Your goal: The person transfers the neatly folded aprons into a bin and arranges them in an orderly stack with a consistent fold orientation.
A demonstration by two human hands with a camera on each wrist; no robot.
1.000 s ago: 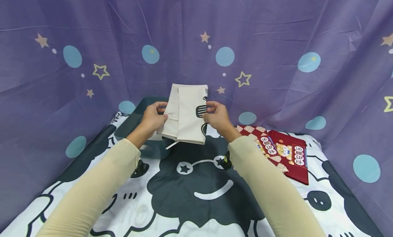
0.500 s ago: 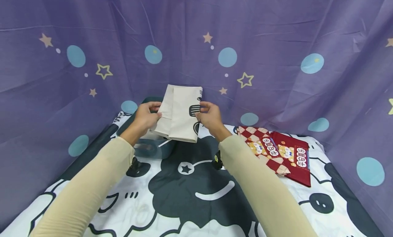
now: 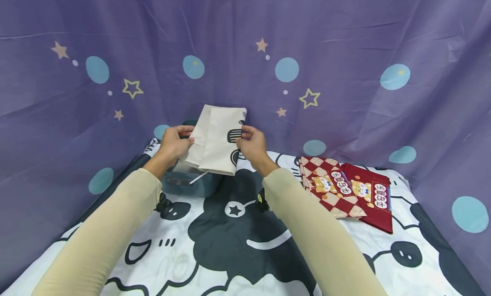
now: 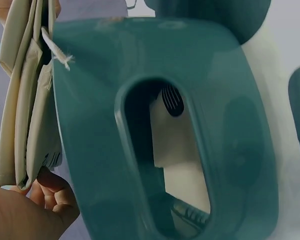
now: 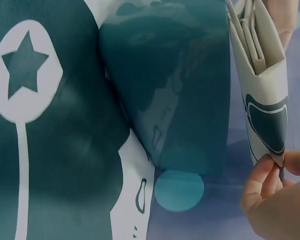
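A folded cream apron [image 3: 220, 140] with black utensil prints is held upright over the right part of a teal plastic bin [image 3: 197, 188]. My left hand [image 3: 172, 144] pinches its left edge between thumb and fingers. At the opposite edge, beside a spatula print, my right hand [image 3: 254, 146] pinches it too. From the lower edge hangs a white tie [image 3: 198, 178]. Several folded layers of the apron [image 4: 27, 115] show in the left wrist view. Through the handle slot of the bin [image 4: 90, 125], another cream cloth [image 4: 176, 145] with a spatula print appears inside.
To the right lie two folded red cloth items with cartoon dog labels, one checked [image 3: 326, 185] and one plain [image 3: 370, 198], partly overlapping. A black-and-white cartoon sheet [image 3: 257, 240] covers the surface. A purple curtain [image 3: 238, 40] hangs close behind the bin.
Both hands have moved left with the apron, bringing it further over the bin. The grip looks the same, and the red items have stayed on the sheet.
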